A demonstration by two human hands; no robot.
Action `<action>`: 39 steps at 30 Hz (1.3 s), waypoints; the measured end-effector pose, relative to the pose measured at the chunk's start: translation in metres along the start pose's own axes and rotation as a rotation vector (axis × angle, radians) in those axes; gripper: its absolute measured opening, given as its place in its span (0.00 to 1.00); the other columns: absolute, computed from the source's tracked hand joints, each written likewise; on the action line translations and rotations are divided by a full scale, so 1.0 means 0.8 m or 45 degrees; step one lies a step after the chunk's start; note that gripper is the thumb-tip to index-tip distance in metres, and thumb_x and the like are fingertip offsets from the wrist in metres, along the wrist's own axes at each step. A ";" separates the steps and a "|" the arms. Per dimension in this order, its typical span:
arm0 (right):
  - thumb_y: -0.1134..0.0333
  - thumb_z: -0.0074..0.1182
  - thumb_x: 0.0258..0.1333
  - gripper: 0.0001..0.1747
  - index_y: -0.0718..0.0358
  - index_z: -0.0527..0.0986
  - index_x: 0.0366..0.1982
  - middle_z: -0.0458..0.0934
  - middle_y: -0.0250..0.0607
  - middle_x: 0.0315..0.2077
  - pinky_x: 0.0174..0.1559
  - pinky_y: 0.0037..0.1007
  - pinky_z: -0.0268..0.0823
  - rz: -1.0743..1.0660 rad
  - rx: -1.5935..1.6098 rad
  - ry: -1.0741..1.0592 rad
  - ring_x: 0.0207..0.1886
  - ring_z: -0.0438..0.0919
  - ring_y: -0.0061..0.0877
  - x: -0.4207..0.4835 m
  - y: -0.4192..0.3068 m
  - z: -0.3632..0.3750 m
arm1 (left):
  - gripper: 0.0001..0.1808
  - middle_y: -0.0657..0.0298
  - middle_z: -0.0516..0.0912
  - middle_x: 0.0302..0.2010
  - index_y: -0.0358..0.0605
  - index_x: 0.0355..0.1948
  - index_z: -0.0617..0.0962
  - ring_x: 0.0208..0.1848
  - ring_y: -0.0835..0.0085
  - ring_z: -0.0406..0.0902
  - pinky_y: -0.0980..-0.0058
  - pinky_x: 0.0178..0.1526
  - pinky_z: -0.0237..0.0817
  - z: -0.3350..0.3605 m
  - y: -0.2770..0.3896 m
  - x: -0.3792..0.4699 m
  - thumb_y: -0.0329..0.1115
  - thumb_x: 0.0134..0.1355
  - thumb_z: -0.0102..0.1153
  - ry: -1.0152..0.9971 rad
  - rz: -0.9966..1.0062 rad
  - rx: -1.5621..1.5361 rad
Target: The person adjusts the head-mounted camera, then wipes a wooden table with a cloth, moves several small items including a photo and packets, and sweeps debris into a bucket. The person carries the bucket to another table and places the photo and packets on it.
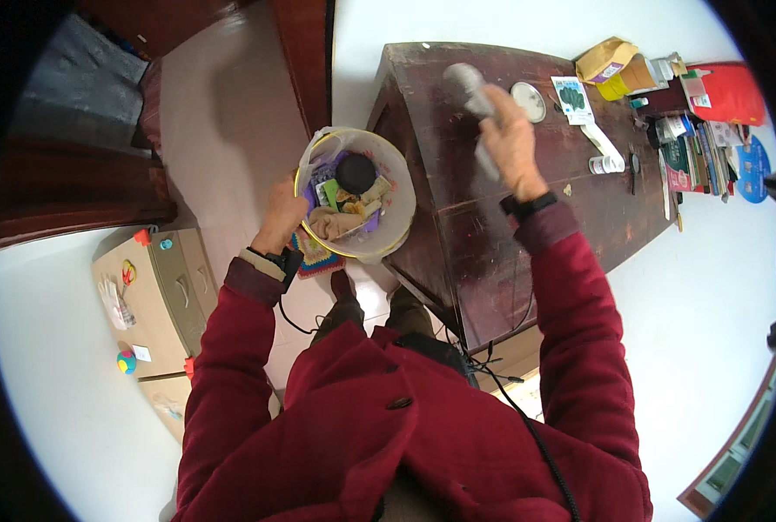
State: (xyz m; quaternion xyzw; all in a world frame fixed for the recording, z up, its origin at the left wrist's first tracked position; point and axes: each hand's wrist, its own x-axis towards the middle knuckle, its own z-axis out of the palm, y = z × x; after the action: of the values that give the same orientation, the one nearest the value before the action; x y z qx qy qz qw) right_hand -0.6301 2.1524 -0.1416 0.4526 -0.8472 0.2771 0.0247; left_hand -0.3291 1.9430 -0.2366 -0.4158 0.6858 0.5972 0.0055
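Observation:
My left hand (pixel 285 212) grips the yellow rim of a round waste bin (pixel 397 222), which has a clear plastic liner and hangs beside the dark wooden table. Inside the bin lie a black round object (pixel 356 173), a beige cloth-like piece (pixel 329 224) and mixed scraps. Over the tabletop (pixel 505 228), my right hand (pixel 510 140) is closed around something whitish or grey (pixel 467 85), blurred, perhaps a cloth or tissue; its kind cannot be told. A round white lid or dish (pixel 528 102) lies just right of that hand.
Farther right on the table are a printed packet (pixel 572 100), a white container on its side (pixel 604 165), a black-handled item (pixel 634 173), a paper bag (pixel 606 59) and a row of books (pixel 707 156). A drawer cabinet (pixel 146 293) stands left; a crocheted mat (pixel 319 256) lies on the floor.

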 end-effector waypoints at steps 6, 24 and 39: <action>0.69 0.56 0.54 0.29 0.58 0.73 0.60 0.72 0.52 0.61 0.62 0.44 0.65 0.097 -0.349 -0.289 0.59 0.72 0.51 0.050 0.056 0.038 | 0.25 0.48 0.84 0.42 0.40 0.58 0.77 0.33 0.56 0.86 0.66 0.20 0.78 0.004 -0.001 -0.009 0.27 0.58 0.43 -0.009 -0.136 -0.069; 0.78 0.56 0.48 0.31 0.62 0.74 0.58 0.76 0.51 0.56 0.61 0.43 0.67 0.251 -0.177 -0.171 0.60 0.72 0.47 -0.081 0.041 -0.081 | 0.24 0.44 0.84 0.41 0.35 0.54 0.78 0.36 0.51 0.86 0.60 0.27 0.80 0.005 -0.027 -0.007 0.26 0.55 0.46 -0.047 -0.147 -0.125; 0.68 0.54 0.53 0.26 0.57 0.76 0.57 0.74 0.38 0.60 0.59 0.42 0.69 0.464 -0.666 -0.165 0.58 0.72 0.47 -0.004 0.086 -0.018 | 0.27 0.45 0.81 0.48 0.36 0.60 0.73 0.37 0.56 0.85 0.66 0.22 0.81 -0.008 -0.003 0.005 0.25 0.57 0.43 0.047 -0.155 -0.202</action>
State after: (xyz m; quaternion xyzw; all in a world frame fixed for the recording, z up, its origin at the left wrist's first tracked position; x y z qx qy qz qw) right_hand -0.6848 2.1923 -0.1612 0.2884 -0.9566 0.0206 0.0362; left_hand -0.3273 1.9354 -0.2386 -0.4667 0.6098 0.6405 -0.0039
